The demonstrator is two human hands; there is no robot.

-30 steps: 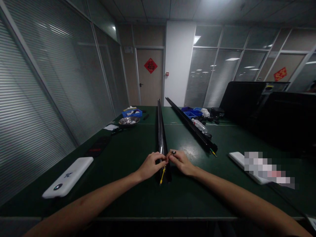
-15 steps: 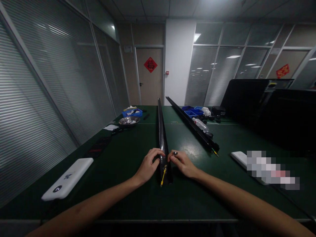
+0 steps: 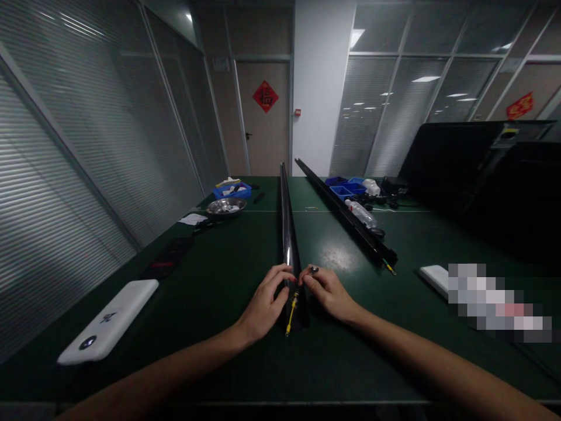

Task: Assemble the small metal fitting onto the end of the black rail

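A long black rail [image 3: 286, 234] runs down the middle of the green table [image 3: 219, 356] away from me. A yellow wire [image 3: 290, 313] hangs out of its near end. My left hand [image 3: 263, 305] rests on the rail's left side near that end, fingers curled over it. My right hand [image 3: 329, 293] sits just right of the rail, fingertips pinched on a small dark metal part [image 3: 312, 270].
A second black rail [image 3: 350, 219] lies to the right with wires at its near tip. A white device [image 3: 107, 321] lies at left, a dark flat case [image 3: 169, 258] beyond it. Farther back are a metal bowl [image 3: 225, 206], blue bins [image 3: 348, 190], a plastic bottle [image 3: 362, 213]. Black monitors [image 3: 482, 175] stand right.
My view has tilted down and drawn closer. My left hand has slid a little toward me along the rail; my right hand keeps its pinch on the small part.
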